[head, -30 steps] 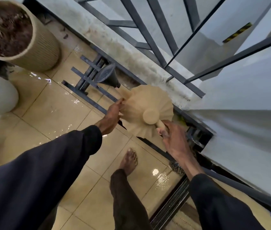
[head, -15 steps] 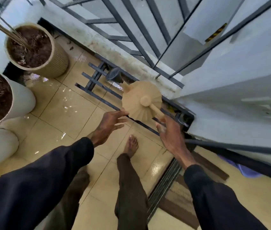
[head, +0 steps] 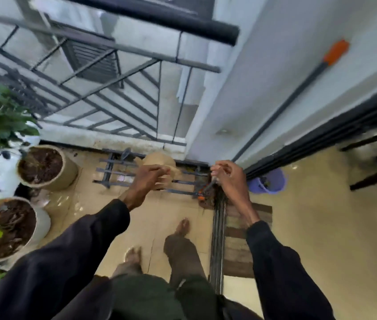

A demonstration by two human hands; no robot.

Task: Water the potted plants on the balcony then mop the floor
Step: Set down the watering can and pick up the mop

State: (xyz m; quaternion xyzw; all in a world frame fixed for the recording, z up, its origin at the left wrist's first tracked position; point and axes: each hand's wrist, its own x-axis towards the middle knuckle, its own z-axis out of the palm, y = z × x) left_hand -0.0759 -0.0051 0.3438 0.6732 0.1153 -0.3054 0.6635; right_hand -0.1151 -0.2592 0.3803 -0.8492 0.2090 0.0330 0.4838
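Now that the right hand (head: pixel 229 179) has let go of it, the beige watering can (head: pixel 158 160) is sitting on the dark metal rack (head: pixel 111 172) at the foot of the balcony railing (head: pixel 104 93). A second ago it was being gripped by its handle. The view is also rising, as if the person is straightening up. Watering is probably ending and mopping is coming next.

The right hand is reaching toward the corner, where a mop handle (head: pixel 298 91) with an orange tip is leaning against the wall. Its fingers are curling just where the handle passes. Blur is hiding whether they are closing on it.

The left hand (head: pixel 150 179) is hovering in front of the can, fingers loosely bent, apparently holding nothing.

Two potted plants (head: pixel 46 167) are standing to the left on the wet tiled floor (head: pixel 155 227). A purple bucket (head: pixel 273 183) is sitting just beyond the right hand.
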